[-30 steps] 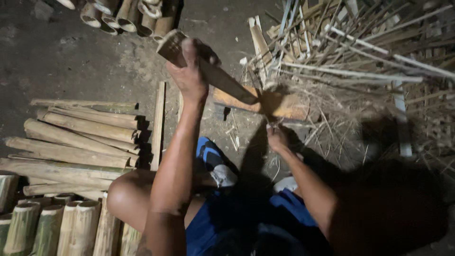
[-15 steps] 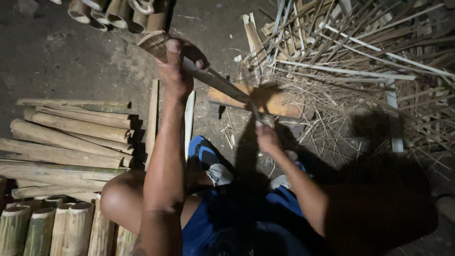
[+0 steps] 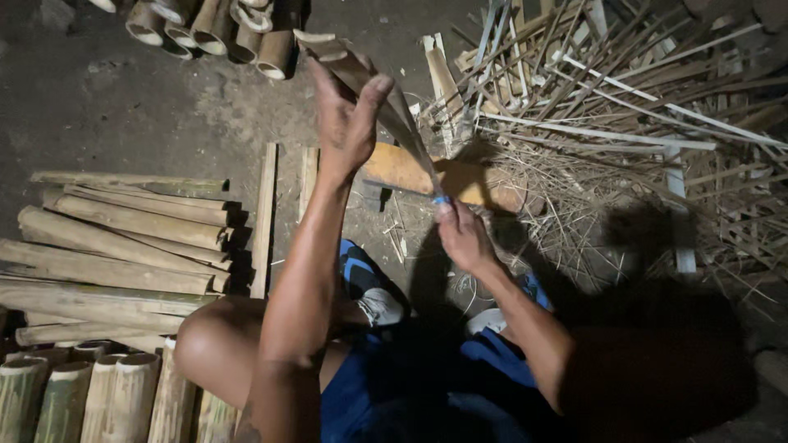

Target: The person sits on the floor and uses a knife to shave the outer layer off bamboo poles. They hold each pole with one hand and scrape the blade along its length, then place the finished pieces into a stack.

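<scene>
My left hand (image 3: 349,123) is raised in front of me, its fingers and thumb around the upper end of a split bamboo piece (image 3: 341,57) that slants down to the right. My right hand (image 3: 464,239) grips a knife with a blue-banded handle (image 3: 441,199). Its dark blade (image 3: 410,135) runs up along the lower part of the bamboo piece. Under both lies an orange wooden block (image 3: 402,171) on the dirt floor. I sit with one bare knee (image 3: 205,344) to the left.
Split bamboo lengths (image 3: 123,238) are stacked at left, with round bamboo tubes at the bottom left (image 3: 74,394) and at the top (image 3: 213,33). A heap of thin strips and shavings (image 3: 616,115) fills the right. Blue and white shoes (image 3: 369,287) are on my feet.
My left hand has risen and shifted right, tipping the bamboo piece more upright. My right hand with the knife has stayed by the wooden block, the blade now along the bamboo.
</scene>
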